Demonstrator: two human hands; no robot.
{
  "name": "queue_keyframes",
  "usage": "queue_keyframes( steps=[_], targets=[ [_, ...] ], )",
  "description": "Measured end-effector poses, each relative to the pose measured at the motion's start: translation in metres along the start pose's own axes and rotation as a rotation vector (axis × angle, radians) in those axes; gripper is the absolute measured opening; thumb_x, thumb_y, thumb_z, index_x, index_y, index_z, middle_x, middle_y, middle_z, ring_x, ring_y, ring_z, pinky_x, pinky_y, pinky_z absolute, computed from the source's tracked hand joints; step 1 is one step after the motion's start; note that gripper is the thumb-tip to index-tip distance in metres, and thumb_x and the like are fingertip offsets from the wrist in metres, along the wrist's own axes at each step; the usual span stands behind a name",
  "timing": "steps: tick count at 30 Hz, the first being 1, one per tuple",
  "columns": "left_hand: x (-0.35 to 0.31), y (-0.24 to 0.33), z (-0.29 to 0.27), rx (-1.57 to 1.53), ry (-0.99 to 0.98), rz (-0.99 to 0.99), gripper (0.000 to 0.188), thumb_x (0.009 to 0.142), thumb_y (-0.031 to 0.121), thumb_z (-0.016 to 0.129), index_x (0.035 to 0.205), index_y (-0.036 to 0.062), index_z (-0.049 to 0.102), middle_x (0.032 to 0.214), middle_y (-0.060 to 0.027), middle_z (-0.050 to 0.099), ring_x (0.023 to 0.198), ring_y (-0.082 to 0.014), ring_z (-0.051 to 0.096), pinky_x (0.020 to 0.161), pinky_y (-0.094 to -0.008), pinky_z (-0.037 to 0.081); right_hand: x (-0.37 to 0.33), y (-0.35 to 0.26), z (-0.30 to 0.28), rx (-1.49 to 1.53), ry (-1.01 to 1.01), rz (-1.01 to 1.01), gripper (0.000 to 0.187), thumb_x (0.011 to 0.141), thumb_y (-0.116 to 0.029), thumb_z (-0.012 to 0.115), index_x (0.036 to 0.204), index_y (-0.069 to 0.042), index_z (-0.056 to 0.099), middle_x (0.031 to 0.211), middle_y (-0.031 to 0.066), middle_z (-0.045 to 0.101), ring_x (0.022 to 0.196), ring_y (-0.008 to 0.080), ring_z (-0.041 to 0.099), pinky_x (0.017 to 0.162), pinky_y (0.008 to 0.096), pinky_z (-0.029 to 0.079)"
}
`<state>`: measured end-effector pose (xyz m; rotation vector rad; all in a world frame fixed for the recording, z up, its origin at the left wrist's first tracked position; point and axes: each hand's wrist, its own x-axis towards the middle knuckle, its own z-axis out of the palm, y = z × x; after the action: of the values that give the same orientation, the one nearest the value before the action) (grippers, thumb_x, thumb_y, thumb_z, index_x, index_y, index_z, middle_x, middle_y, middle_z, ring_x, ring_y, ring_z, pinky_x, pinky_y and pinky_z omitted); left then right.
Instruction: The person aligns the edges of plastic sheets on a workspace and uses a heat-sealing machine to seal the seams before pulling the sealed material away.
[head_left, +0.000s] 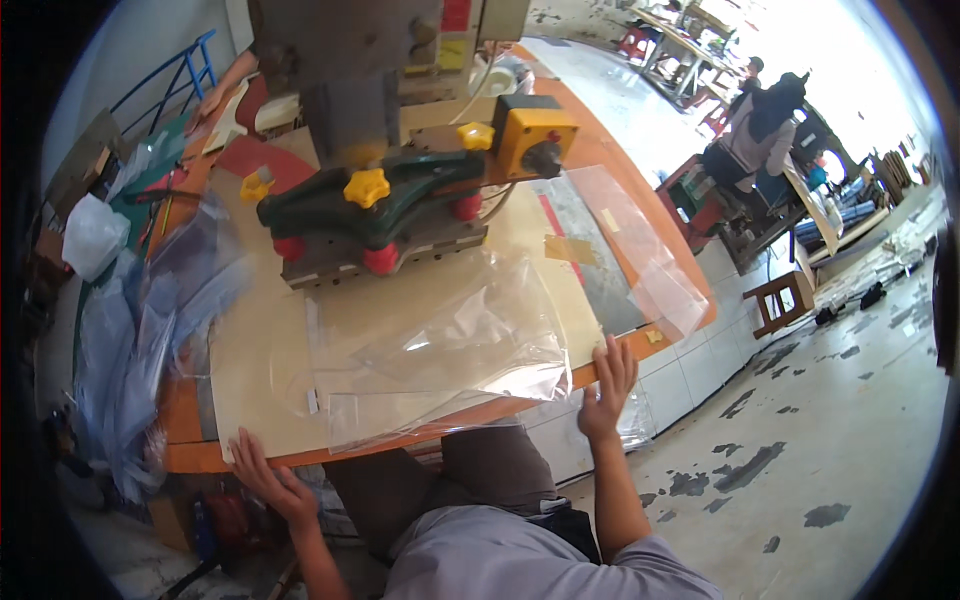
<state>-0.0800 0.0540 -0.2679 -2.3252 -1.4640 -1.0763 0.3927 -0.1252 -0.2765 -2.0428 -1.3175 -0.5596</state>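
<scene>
A large beige sheet (245, 390) lies flat on the orange-edged table, partly under a press head (400, 210) with a dark green frame, yellow knobs and red fittings. Creased clear plastic film (470, 335) covers the sheet's near middle. My left hand (268, 480) touches the sheet's near left corner, fingers stretched out and thumb apart. At the near right corner, my right hand (608, 390) rests its extended fingers along the sheet's edge. Neither hand is wrapped round anything that I can see.
A yellow control box (535, 140) sits on the press's right side. Bluish plastic sheets (130, 330) hang over the table's left edge, near a white plastic bag (96, 236). Pinkish clear film (640, 250) lies at the right. A stool (780, 303) and a seated person (760, 135) are farther right.
</scene>
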Motion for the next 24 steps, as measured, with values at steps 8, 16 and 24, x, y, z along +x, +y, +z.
queue_keyframes(
  steps=[8,16,24],
  targets=[
    [-0.018,-0.016,0.058,0.073,0.316,0.028,0.060,0.111,0.046,0.022,0.151,0.0054,0.041,0.162,-0.0214,0.033,0.154,-0.0416,0.023,0.124,-0.0642,0.008,-0.015,0.007,0.077,0.122,0.500,0.002,0.054,0.108,-0.043,0.027,0.146,-0.007,0.042,0.160,0.0267,0.031,0.154,0.0478,0.016,0.123,0.0665,0.009],
    [-0.017,-0.018,0.060,0.065,0.345,0.051,0.058,0.110,0.047,0.021,0.145,0.0060,0.045,0.159,-0.0211,0.035,0.153,-0.0403,0.024,0.124,-0.0634,0.006,-0.027,0.024,0.081,0.084,0.410,-0.020,0.056,0.108,-0.048,0.028,0.146,-0.010,0.044,0.162,0.0236,0.031,0.155,0.0455,0.015,0.124,0.0642,0.008],
    [-0.021,-0.021,0.062,0.071,0.359,0.061,0.057,0.109,0.046,0.022,0.142,0.0059,0.046,0.158,-0.0228,0.036,0.152,-0.0409,0.026,0.123,-0.0643,0.007,-0.028,0.022,0.084,0.101,0.472,-0.025,0.057,0.108,-0.048,0.028,0.149,-0.010,0.041,0.163,0.0236,0.027,0.156,0.0459,0.012,0.124,0.0652,0.008]
  ],
)
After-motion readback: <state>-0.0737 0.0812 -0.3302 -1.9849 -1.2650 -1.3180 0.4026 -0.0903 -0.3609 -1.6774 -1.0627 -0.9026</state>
